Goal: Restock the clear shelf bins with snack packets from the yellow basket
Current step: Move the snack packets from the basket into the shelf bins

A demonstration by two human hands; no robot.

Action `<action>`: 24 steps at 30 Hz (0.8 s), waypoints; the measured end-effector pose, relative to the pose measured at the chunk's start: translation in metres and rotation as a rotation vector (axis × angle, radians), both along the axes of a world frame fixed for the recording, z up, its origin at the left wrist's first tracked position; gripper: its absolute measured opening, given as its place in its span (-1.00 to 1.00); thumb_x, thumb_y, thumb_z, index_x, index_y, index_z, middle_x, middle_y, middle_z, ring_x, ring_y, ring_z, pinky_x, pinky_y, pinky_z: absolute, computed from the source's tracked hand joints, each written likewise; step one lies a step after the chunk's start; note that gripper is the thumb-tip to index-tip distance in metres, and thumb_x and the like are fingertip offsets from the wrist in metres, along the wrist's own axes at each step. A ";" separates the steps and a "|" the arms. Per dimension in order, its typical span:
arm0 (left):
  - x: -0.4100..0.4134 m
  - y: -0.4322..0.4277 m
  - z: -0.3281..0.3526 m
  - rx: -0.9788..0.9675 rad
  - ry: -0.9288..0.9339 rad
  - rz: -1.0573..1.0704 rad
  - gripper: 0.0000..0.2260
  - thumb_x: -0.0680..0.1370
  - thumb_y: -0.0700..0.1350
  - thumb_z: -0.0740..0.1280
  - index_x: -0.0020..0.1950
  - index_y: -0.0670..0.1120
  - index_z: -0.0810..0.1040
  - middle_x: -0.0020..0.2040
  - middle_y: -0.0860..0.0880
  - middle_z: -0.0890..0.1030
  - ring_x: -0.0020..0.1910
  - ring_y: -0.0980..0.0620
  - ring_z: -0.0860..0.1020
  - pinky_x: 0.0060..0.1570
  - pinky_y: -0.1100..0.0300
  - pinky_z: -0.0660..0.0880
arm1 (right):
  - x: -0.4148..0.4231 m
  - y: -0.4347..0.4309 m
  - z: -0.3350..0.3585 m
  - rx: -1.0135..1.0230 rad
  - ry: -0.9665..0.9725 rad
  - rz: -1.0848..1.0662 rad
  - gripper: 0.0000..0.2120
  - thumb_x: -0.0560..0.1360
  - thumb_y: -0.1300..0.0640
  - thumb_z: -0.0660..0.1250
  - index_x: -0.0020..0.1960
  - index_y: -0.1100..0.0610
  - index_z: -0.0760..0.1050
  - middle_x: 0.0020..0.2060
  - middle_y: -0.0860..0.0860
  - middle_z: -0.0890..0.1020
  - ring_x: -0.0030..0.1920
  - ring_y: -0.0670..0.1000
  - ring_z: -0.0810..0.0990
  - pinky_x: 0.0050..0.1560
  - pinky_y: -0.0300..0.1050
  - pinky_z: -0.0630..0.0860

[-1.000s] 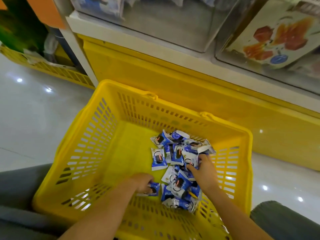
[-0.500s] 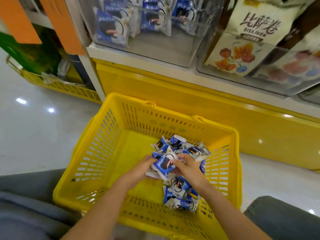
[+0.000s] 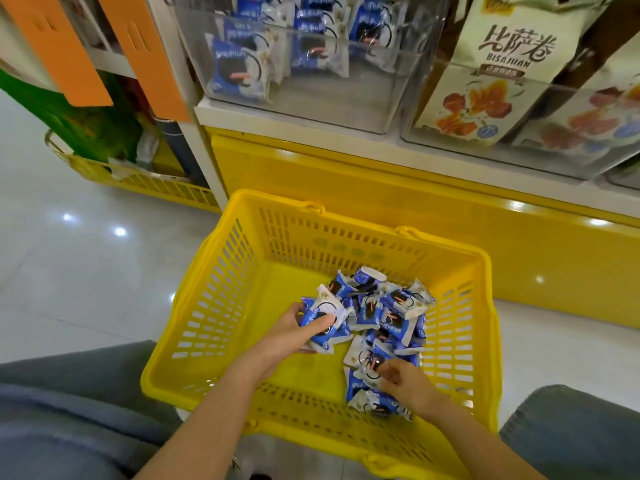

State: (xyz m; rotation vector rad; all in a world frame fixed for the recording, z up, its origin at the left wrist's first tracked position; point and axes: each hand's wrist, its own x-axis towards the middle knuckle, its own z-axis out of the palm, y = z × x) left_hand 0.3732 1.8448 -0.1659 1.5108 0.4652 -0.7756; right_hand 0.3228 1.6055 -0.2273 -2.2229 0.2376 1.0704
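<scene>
A yellow basket (image 3: 242,271) sits on the floor in front of me, with a heap of small blue-and-white snack packets (image 3: 391,313) in its right half. My left hand (image 3: 287,337) grips a stack of these packets (image 3: 325,323), thumb on top. Lower right, my right hand (image 3: 405,382) pinches a packet (image 3: 367,362) from the near end of the heap. Above, a clear shelf bin (image 3: 311,64) holds the same blue packets, with bare floor at its front.
A second clear bin (image 3: 519,98) to the right holds cream snack bags. A yellow base panel (image 3: 381,188) runs below the shelf. Another yellow basket (image 3: 138,181) sits at the left on the glossy floor. My knees flank the basket.
The view tilted up, showing the shelf bins. My hands met over the heap, then parted: the left now holds a stack, the right dropped back to the near packets.
</scene>
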 end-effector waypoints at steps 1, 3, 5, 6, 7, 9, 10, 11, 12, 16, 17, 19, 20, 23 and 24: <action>0.001 -0.001 -0.001 -0.004 -0.002 0.012 -0.49 0.45 0.03 0.40 0.32 -0.09 0.33 0.20 -0.11 0.56 0.00 0.00 0.62 -0.02 0.10 0.59 | -0.003 -0.001 -0.006 -0.037 0.039 0.090 -0.68 0.53 0.12 0.33 0.25 0.16 0.42 0.17 0.10 0.54 0.14 0.04 0.52 0.12 -0.17 0.44; 0.002 -0.003 -0.003 0.000 0.009 0.036 -0.47 0.44 0.03 0.41 0.33 -0.09 0.32 0.21 -0.11 0.54 0.03 0.00 0.61 -0.03 0.10 0.59 | -0.009 0.000 -0.015 -0.058 0.087 0.179 -0.59 0.50 0.10 0.37 0.30 0.14 0.36 0.25 0.09 0.47 0.23 0.03 0.47 0.19 -0.20 0.39; 0.004 -0.005 -0.005 0.010 0.015 0.053 -0.49 0.44 0.04 0.41 0.31 -0.08 0.33 0.19 -0.09 0.55 0.02 0.02 0.61 -0.07 0.14 0.60 | -0.013 0.000 -0.021 -0.078 0.106 0.238 -0.51 0.48 0.09 0.39 0.35 0.10 0.32 0.32 0.06 0.41 0.31 0.03 0.41 0.27 -0.20 0.35; 0.005 -0.006 -0.005 0.015 0.016 0.058 -0.52 0.45 0.03 0.40 0.28 -0.06 0.34 0.16 -0.07 0.56 0.00 0.04 0.62 -0.09 0.16 0.60 | -0.013 -0.001 -0.023 -0.104 0.110 0.273 -0.48 0.47 0.08 0.39 0.37 0.09 0.30 0.35 0.05 0.39 0.33 0.03 0.39 0.30 -0.18 0.33; 0.006 -0.007 -0.005 0.018 0.017 0.060 -0.56 0.45 0.03 0.40 0.25 -0.04 0.35 0.12 -0.03 0.57 -0.04 0.08 0.62 -0.12 0.19 0.61 | -0.012 -0.001 -0.024 -0.129 0.114 0.297 -0.47 0.47 0.07 0.39 0.38 0.08 0.30 0.36 0.05 0.38 0.34 0.04 0.38 0.32 -0.16 0.33; 0.006 -0.008 -0.004 0.024 0.009 0.062 -0.61 0.46 0.04 0.39 0.19 0.00 0.34 0.03 0.05 0.55 -0.11 0.15 0.62 -0.16 0.22 0.60 | -0.009 0.000 -0.025 -0.163 0.113 0.325 -0.49 0.48 0.04 0.37 0.38 0.07 0.31 0.37 0.06 0.39 0.35 0.06 0.39 0.32 -0.14 0.34; 0.007 -0.008 -0.004 0.030 0.001 0.064 -0.62 0.46 0.04 0.39 0.18 0.01 0.33 0.01 0.07 0.54 -0.13 0.16 0.62 -0.17 0.23 0.60 | -0.007 0.000 -0.025 -0.172 0.109 0.339 -0.50 0.50 0.03 0.36 0.38 0.07 0.31 0.37 0.07 0.39 0.34 0.07 0.39 0.31 -0.13 0.34; 0.007 -0.008 -0.003 0.034 -0.005 0.069 -0.61 0.45 0.05 0.39 0.18 0.00 0.33 0.01 0.06 0.54 -0.12 0.16 0.62 -0.17 0.22 0.61 | -0.006 0.001 -0.025 -0.171 0.108 0.344 -0.52 0.51 0.02 0.34 0.38 0.07 0.31 0.36 0.08 0.39 0.33 0.08 0.40 0.30 -0.13 0.35; 0.007 -0.008 -0.002 0.035 -0.009 0.076 -0.59 0.45 0.06 0.39 0.20 -0.01 0.34 0.04 0.03 0.55 -0.10 0.13 0.63 -0.15 0.20 0.61 | -0.005 0.001 -0.025 -0.161 0.104 0.340 -0.52 0.52 0.00 0.32 0.38 0.08 0.30 0.34 0.09 0.41 0.32 0.08 0.41 0.27 -0.13 0.37; 0.009 -0.009 0.004 0.001 -0.004 0.155 -0.54 0.42 0.10 0.39 0.23 -0.06 0.39 0.14 -0.08 0.57 0.03 -0.01 0.61 -0.12 0.09 0.61 | 0.002 0.005 -0.016 -0.073 -0.017 0.223 -0.56 0.58 -0.04 0.21 0.39 0.11 0.27 -0.05 0.03 0.53 -0.01 0.05 0.54 -0.16 -0.28 0.37; 0.009 -0.009 0.007 -0.010 -0.003 0.177 -0.55 0.42 0.10 0.39 0.23 -0.06 0.41 0.14 -0.10 0.57 0.04 -0.03 0.61 -0.14 0.09 0.61 | 0.004 0.007 -0.012 -0.025 -0.051 0.169 -0.58 0.58 -0.04 0.19 0.37 0.11 0.28 -0.15 0.00 0.49 -0.15 -0.02 0.50 -0.24 -0.34 0.33; 0.011 -0.007 0.013 -0.022 -0.011 0.203 -0.58 0.44 0.09 0.38 0.21 -0.07 0.43 0.13 -0.12 0.58 0.04 -0.06 0.61 -0.18 0.11 0.60 | 0.012 0.013 0.000 0.074 -0.085 0.067 -0.66 0.58 -0.04 0.20 0.31 0.05 0.29 -0.22 -0.14 0.39 -0.25 -0.17 0.39 -0.27 -0.41 0.32; 0.012 -0.006 0.018 -0.023 -0.025 0.205 -0.61 0.45 0.09 0.38 0.18 -0.07 0.44 0.13 -0.12 0.59 0.04 -0.07 0.60 -0.19 0.12 0.59 | 0.016 0.015 0.006 0.124 -0.085 0.012 -0.69 0.58 -0.04 0.21 0.27 -0.01 0.28 -0.20 -0.19 0.36 -0.23 -0.21 0.36 -0.24 -0.42 0.32; 0.015 -0.005 0.035 -0.008 -0.098 0.190 -0.62 0.46 0.09 0.37 0.19 -0.06 0.44 0.12 -0.09 0.58 0.04 -0.05 0.60 -0.24 0.16 0.58 | 0.026 0.023 0.028 0.256 -0.134 -0.130 -0.79 0.56 -0.06 0.22 0.15 -0.03 0.32 -0.19 -0.13 0.40 -0.26 -0.17 0.39 -0.22 -0.37 0.34; 0.015 -0.004 0.042 0.001 -0.131 0.178 -0.61 0.46 0.09 0.37 0.20 -0.05 0.43 0.11 -0.08 0.58 0.03 -0.03 0.61 -0.25 0.18 0.58 | 0.029 0.026 0.039 0.293 -0.164 -0.187 -0.81 0.56 -0.08 0.22 0.09 0.00 0.38 -0.18 -0.07 0.46 -0.27 -0.14 0.44 -0.26 -0.38 0.37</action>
